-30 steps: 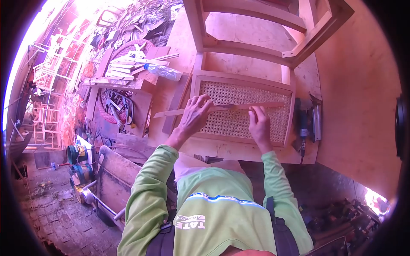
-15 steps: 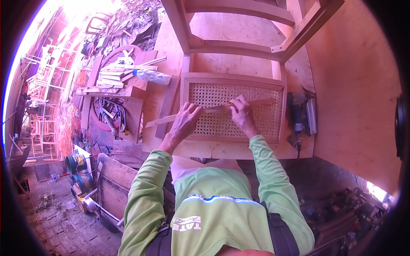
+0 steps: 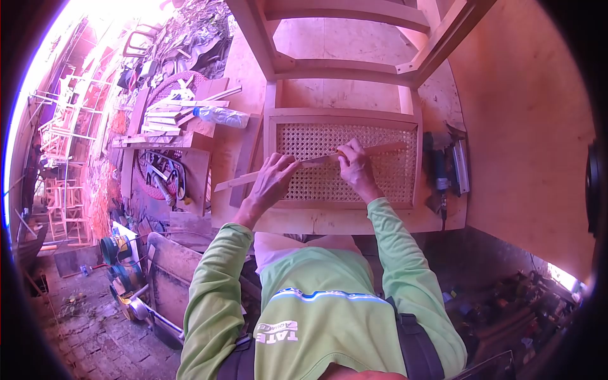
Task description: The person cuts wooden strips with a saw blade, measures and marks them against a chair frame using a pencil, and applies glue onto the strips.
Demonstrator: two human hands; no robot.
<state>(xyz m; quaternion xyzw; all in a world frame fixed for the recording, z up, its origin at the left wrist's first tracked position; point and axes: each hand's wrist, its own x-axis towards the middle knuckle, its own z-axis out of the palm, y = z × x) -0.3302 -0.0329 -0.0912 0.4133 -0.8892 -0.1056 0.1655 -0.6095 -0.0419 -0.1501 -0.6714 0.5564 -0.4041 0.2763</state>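
A long thin wooden strip [image 3: 385,148] lies slantwise over the woven cane panel [image 3: 316,185] of a wooden chair frame [image 3: 345,114]. My left hand [image 3: 274,179] is closed on the strip left of the panel's middle, and the strip's pointed end sticks out beyond it to the left. Farther right, the fingers of my right hand [image 3: 358,170] pinch the same strip. Between the two hands a darker stretch of the strip shows; what makes it dark is too small to tell.
A power tool [image 3: 441,171] with a cord lies right of the panel on the wooden table [image 3: 304,223]. At the left are a plastic bottle [image 3: 221,116], wood offcuts [image 3: 166,120] and a hand saw [image 3: 158,174]. Chair legs [image 3: 253,31] rise at the back.
My right hand has moved left along the strip, closer to my left hand. The whole view has shifted, so the chair frame and table appear farther left.
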